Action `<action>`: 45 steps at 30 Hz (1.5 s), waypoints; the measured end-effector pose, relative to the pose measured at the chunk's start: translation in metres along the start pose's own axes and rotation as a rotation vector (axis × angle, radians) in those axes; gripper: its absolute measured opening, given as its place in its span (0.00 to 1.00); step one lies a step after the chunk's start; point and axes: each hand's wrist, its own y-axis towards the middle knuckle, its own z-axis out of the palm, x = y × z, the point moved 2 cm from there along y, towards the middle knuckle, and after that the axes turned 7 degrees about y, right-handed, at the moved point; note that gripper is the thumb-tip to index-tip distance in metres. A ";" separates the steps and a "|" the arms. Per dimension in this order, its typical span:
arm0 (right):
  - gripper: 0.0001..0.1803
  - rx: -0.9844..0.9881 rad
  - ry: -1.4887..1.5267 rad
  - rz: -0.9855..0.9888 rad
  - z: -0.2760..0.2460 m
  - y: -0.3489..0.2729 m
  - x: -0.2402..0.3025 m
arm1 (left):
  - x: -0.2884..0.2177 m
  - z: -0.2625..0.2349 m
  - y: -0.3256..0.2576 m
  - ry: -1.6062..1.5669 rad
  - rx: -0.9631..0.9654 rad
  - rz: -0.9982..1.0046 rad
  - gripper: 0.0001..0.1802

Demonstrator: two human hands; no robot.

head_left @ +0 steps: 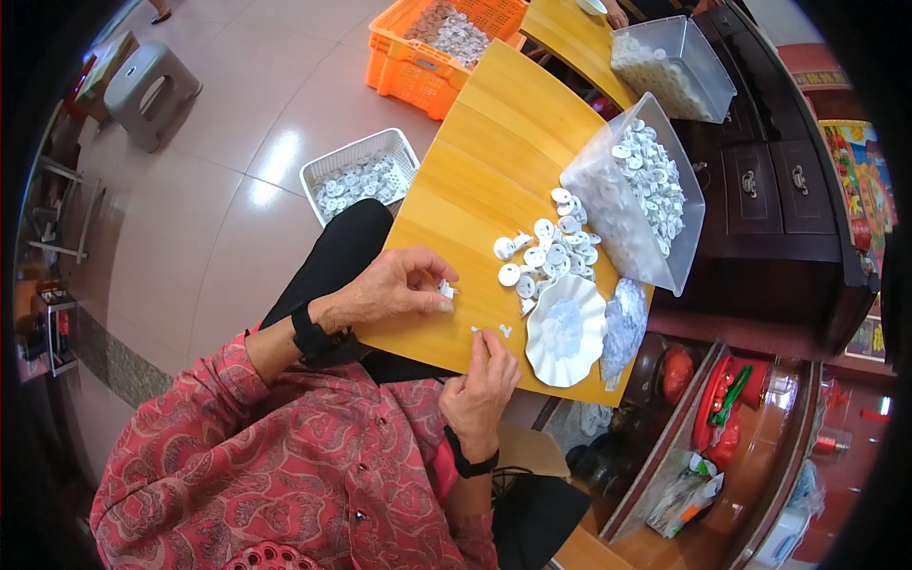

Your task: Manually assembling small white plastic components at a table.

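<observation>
White plastic part [446,289] is at the left hand's fingertips, pinched between thumb and fingers above the near edge of the yellow tabletop [465,176]. The left hand [394,282] covers some of it, so its full shape is hidden. To the right of this part and slightly nearer the body, the right hand [480,394] points down at the wood, its thumb and fingers drawn together. One tiny pale piece [475,329] lies right at those fingertips; whether they grip or merely touch it, I cannot tell. Just to the right lies another small white piece [505,331]. The two hands are apart, with a strip of bare wood between them.

Beyond the right hand, a heap of round white parts [551,252] spreads over the table. Nearer and to the right, a white scalloped dish [562,372] holds small translucent pieces, with a clear plastic bag [623,328] beside it. A clear bin [600,204] full of white parts stands past the heap. Down on the floor, left of the table, are a white basket [408,154] and, farther off, an orange crate [408,81], both holding more parts.
</observation>
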 end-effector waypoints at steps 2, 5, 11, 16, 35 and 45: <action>0.30 0.032 -0.022 -0.018 -0.001 -0.002 0.001 | 0.000 0.002 -0.002 -0.256 0.086 -0.085 0.19; 0.29 0.061 -0.027 -0.058 -0.002 -0.009 0.001 | 0.004 0.006 -0.004 -0.385 0.115 -0.083 0.18; 0.19 -0.056 0.060 -0.139 0.006 -0.027 -0.012 | -0.001 0.012 -0.006 -0.666 0.194 -0.143 0.14; 0.11 -0.149 0.136 -0.174 0.010 -0.032 -0.012 | 0.005 0.016 -0.005 -0.608 0.166 -0.120 0.14; 0.05 -0.321 0.830 0.332 0.002 0.024 0.024 | 0.013 0.025 -0.009 -1.001 0.229 -0.266 0.18; 0.10 -0.445 0.901 0.400 0.010 0.029 0.028 | 0.019 0.028 -0.008 -0.941 0.206 -0.241 0.17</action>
